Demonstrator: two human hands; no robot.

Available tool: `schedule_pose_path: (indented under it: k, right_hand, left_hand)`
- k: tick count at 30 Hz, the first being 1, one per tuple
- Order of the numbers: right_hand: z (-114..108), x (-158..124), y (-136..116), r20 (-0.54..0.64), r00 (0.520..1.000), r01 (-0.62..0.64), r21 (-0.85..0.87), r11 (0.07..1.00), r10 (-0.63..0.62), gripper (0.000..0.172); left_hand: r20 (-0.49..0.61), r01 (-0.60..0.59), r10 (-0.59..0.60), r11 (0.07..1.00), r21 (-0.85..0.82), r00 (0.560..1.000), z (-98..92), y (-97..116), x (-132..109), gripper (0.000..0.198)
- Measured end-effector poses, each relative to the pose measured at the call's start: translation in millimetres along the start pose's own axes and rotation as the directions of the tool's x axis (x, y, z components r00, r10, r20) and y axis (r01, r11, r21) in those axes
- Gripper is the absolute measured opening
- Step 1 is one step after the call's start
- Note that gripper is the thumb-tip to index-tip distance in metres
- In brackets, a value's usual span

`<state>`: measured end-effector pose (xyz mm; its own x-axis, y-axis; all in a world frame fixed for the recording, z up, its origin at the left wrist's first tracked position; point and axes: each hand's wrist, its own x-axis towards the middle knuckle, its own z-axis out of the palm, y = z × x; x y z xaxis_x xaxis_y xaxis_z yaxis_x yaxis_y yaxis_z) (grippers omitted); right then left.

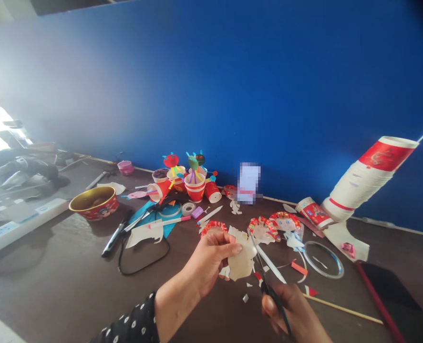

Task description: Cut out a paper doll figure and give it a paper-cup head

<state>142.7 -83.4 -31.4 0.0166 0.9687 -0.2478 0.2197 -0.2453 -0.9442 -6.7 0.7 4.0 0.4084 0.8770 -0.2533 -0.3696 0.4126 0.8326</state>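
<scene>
Pale paper cut-out (242, 257) is pinched in your left hand (211, 259), and your right hand (290, 317) closes on black scissors (268, 286), blades at the paper's edge. Small paper scraps (246, 297) lie below your hands on the brown surface (71, 295). Red-edged cup cuttings (263, 228) sit just beyond your hands, and a wooden skewer (343, 309) lies right of your right hand.

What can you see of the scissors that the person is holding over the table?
The scissors are a slim pair with dark handles, held in the person's right hand, low at the bottom of the view. Their narrow blades, metal by the look, tilt up and away, with the tip reaching the edge of a pale paper cut-out held in the left hand. Blur hides the pivot, and how far the blades are open cannot be told.
</scene>
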Motion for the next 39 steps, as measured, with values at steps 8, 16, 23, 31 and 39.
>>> schedule_pose_path:
  k: [8,16,23,31,39]
  right_hand:
    - [-1,0,-7,0.03,0.996,0.081,-0.002,0.997,-0.081,0.059]
    - [1,-3,-13,0.013,0.99,0.14,-0.005,0.99,-0.14,0.055]
    - [4,-1,-9,-0.003,0.99,0.14,-0.004,0.99,-0.14,0.053]
    - [5,0,-7,-0.001,0.993,0.118,0.009,0.993,-0.118,0.051]
    - [10,7,4,-0.049,0.995,0.086,0.111,0.99,-0.081,0.049]
  left_hand:
    - [0.034,0.063,-0.063,0.998,0.005,0.997,-0.2,-4,-2,0.019]
    - [0.023,0.072,-0.071,0.997,-0.038,0.997,3.8,-6,-5,0.021]
    - [0.038,0.101,-0.097,0.988,-0.116,0.995,5.6,-8,-8,0.02]
    - [0.05,0.133,-0.127,0.98,-0.149,0.991,5.8,-9,-7,0.021]
    - [0.062,0.151,-0.143,0.975,-0.164,0.988,3.6,-16,-4,0.02]
